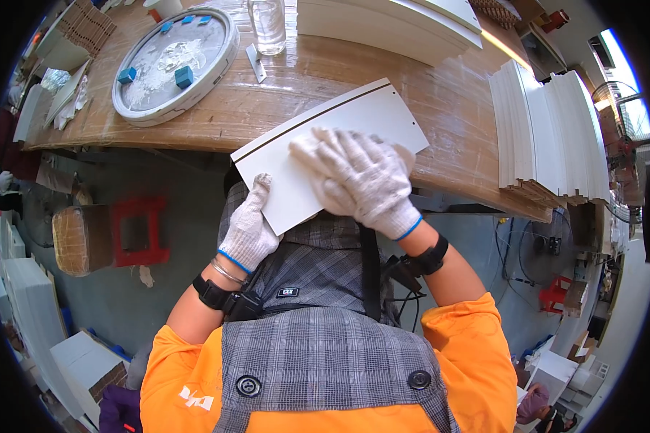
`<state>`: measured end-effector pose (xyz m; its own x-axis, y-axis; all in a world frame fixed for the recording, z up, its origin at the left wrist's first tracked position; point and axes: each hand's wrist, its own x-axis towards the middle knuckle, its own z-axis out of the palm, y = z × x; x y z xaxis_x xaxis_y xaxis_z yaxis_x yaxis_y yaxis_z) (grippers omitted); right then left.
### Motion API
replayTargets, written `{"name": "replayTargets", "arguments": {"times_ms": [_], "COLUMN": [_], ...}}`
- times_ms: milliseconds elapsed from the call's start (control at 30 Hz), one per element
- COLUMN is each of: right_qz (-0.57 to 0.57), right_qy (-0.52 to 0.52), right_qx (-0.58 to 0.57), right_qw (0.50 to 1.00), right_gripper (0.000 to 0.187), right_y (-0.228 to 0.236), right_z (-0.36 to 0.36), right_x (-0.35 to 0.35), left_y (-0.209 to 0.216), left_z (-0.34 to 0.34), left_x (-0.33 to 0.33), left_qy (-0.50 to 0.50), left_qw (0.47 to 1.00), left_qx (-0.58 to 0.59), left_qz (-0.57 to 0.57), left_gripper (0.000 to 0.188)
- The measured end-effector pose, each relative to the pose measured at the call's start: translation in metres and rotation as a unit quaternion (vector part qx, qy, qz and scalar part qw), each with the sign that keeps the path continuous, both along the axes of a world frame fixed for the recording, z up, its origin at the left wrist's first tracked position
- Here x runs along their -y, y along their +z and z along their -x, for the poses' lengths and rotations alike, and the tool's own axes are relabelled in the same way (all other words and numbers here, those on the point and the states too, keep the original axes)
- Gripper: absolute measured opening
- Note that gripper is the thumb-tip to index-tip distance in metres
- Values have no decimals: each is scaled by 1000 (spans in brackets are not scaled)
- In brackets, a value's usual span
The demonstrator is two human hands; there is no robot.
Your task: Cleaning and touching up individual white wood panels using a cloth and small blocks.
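A flat white panel (pixel 282 184) with a dark groove along its far long edge tilts across the table's near edge and my lap. My left hand (pixel 247 229), in a white knit glove, grips its lower left end, thumb on the upper face and fingers hidden beneath. My right hand (pixel 372 177), gloved too, lies over the panel's middle and presses a crumpled off-white cloth (pixel 307 153) against it. Small holes show near the panel's right end.
On the brown table (pixel 267 108) stand a round grey lid (pixel 148 54) with blue cubes and white paste, a clear bottle (pixel 269 32) and a small scraper-like piece (pixel 256 65). White panels (pixel 390 29) lie behind; more stacked panels (pixel 549 130) stand right. A red stool (pixel 141 229) is at left.
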<state>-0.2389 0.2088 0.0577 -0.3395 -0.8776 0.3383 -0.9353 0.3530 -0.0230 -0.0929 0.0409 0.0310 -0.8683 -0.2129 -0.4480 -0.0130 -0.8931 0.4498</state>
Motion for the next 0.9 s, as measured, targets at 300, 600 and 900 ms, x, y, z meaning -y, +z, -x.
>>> {"name": "replayTargets", "arguments": {"times_ms": [300,600,900], "right_qz": [-18,123,-159], "right_qy": [-298,-344,-354], "right_qx": [-191,126,303], "right_qw": [935,922,870], "right_gripper": [48,47,39], "right_y": [29,57,61], "right_z": [126,164,78], "right_x": [-96,-126,-151], "left_y": [-6,-23,-45], "left_z": [-16,-68,-73], "left_x": [17,39,38], "left_qy": [24,59,57], "left_qw": [999,998,998], "left_qx": [16,22,34], "left_qz": [30,0,6], "left_gripper": [54,48,53]}}
